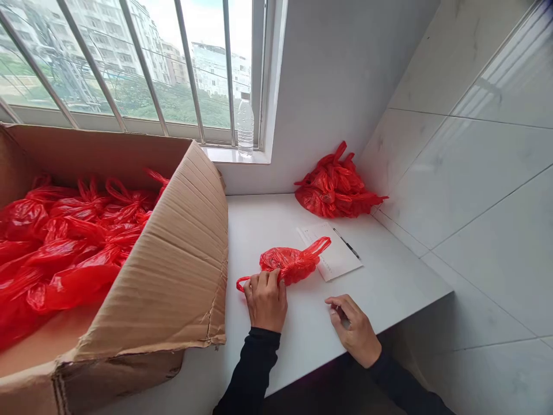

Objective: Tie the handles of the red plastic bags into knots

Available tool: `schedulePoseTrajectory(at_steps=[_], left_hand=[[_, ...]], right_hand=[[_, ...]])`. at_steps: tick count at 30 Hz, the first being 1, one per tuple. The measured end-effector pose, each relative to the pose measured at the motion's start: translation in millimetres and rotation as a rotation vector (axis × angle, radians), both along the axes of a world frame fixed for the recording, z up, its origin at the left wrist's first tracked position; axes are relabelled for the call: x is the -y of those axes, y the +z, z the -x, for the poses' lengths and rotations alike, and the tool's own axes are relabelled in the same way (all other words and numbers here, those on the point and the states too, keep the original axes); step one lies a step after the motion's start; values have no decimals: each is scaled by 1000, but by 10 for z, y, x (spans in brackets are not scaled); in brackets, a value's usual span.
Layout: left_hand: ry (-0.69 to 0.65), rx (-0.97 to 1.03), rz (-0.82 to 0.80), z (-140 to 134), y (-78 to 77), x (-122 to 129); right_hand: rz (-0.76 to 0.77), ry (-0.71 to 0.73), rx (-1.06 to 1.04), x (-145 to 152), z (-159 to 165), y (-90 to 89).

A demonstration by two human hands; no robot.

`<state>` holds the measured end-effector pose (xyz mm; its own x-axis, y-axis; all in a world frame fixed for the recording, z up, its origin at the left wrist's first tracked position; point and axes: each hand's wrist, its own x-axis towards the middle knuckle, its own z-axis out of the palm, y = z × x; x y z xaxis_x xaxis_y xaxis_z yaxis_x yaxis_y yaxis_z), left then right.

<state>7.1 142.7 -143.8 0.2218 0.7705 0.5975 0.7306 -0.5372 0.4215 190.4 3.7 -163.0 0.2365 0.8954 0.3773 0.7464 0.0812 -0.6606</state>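
A knotted red plastic bag (298, 263) lies on the white tabletop in front of me, with a loop handle sticking out on each side. My left hand (266, 300) rests at its near left edge, fingers bent over the plastic and gripping it; the fingertips are partly hidden. Off to the right, my right hand (353, 328) hovers by the table's front edge, thumb and forefinger apart, with nothing in it. What the bag contains cannot be made out.
On the left stands a large open cardboard box (173, 253) holding several tied red bags (82, 230). More red bags (334, 184) are heaped in the back corner. Beyond my bag lie a sheet of paper (341, 262) and a pen (346, 243). A clear bottle (245, 125) stands on the windowsill.
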Motion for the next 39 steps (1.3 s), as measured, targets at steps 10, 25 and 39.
schedulePoseTrajectory(at_steps=[10,25,39], left_hand=[[-61,-20,-59,33,136,179],[30,-158,57,-60,602,446],[88,-70,296,65,731,611]], right_hand=[[-5,89,-48,-757,203,494],[36,321,3,-810,-38,625],[97,304,-120,-552,-321,739]])
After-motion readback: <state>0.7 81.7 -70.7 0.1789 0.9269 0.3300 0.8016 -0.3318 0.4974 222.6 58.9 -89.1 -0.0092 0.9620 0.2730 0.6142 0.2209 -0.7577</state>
